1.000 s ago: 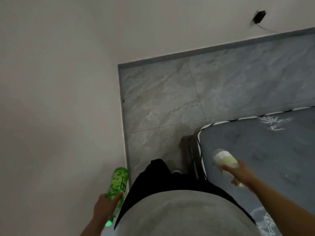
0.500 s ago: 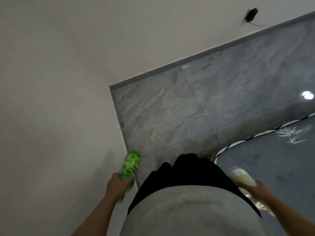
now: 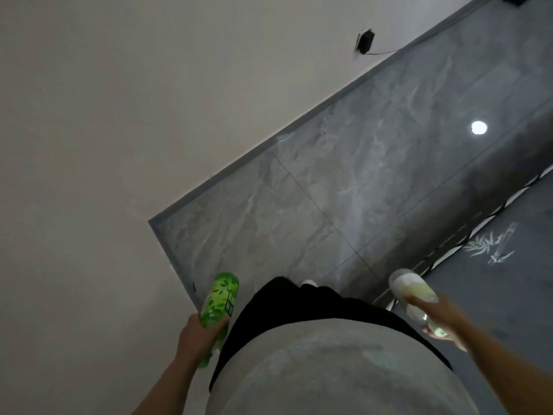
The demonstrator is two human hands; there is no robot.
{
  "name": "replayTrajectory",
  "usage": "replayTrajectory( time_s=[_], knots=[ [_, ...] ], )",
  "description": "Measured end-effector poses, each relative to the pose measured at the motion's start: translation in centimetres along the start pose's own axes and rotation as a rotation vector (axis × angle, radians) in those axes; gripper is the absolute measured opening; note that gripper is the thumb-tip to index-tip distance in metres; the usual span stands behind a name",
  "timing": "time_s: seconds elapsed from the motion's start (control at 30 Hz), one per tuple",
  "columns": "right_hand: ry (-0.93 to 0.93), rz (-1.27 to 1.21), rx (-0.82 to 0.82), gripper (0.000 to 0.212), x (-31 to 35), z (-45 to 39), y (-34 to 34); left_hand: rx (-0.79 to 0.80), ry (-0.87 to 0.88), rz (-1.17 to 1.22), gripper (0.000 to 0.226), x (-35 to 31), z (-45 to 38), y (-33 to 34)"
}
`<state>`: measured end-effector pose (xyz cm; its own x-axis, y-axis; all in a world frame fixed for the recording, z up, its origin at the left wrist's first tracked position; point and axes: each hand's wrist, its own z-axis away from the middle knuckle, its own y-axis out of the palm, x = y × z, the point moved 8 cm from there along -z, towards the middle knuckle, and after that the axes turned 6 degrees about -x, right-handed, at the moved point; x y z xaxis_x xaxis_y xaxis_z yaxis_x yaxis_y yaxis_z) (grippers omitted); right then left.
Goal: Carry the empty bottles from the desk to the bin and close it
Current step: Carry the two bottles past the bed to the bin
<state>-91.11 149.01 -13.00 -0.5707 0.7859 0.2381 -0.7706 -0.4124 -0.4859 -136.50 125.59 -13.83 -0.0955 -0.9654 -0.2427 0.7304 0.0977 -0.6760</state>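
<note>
Both hands carry a bottle each in the head view. Fingers of the left hand [image 3: 196, 339] are curled round the lower part of the green bottle [image 3: 220, 301], at about 7 o'clock in the picture, close beside the wall [image 3: 89, 145]. That bottle is bright green with a leaf-patterned label and a small dark patch of print; its flat base points up toward 1 o'clock and its neck end pokes out below the hand toward 7 o'clock, so the long axis runs steeply, a little tilted right.

At about 4 o'clock the right hand [image 3: 440, 313] wraps the middle of the clear bottle [image 3: 411, 290], thumb across its side. This one is see-through with a pale yellow-green band round it. Its base points toward 10 o'clock and its neck end shows under the palm toward 4 o'clock, a slanted axis.

Between them lie the person's grey top and black trousers, over the grey marbled floor [image 3: 344, 190]. A dark mat [image 3: 493, 295] with a white bamboo drawing lies under the right hand.
</note>
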Motion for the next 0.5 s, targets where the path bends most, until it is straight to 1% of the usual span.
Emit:
replayTrajectory(
  time_s=[0.07,0.1,0.17,0.23,0.3,0.4,0.5],
  knots=[
    [-0.088,0.021,-0.02,0.064,3.8,-0.7,0.0,0.019,-0.03,-0.057,0.062,-0.9,-1.4,-0.9],
    [-0.114,-0.014,-0.05,0.065,5.9,-1.3,0.1,0.03,-0.036,-0.073,0.063,-1.7,-2.2,-1.5],
    [-0.07,-0.033,-0.024,0.067,7.6,-1.7,0.8,0.058,-0.039,-0.098,0.068,-3.6,-4.2,-2.6],
    [-0.065,-0.076,-0.055,0.068,10.3,-1.9,1.1,0.095,-0.029,-0.147,0.072,-6.4,-6.3,-3.9],
    [-0.041,-0.098,-0.051,0.071,11.4,-2.8,1.9,0.112,0.02,-0.18,0.075,-10.2,-8.8,-5.5],
    [0.028,-0.086,-0.075,0.068,11.5,-2.7,3.2,0.109,0.144,-0.248,0.062,-16.8,-12.3,-7.6],
    [0.118,-0.116,-0.122,0.057,10.6,-1.6,4.1,0.147,0.216,-0.236,0.045,-24.3,-14.8,-8.9]
  ],
)
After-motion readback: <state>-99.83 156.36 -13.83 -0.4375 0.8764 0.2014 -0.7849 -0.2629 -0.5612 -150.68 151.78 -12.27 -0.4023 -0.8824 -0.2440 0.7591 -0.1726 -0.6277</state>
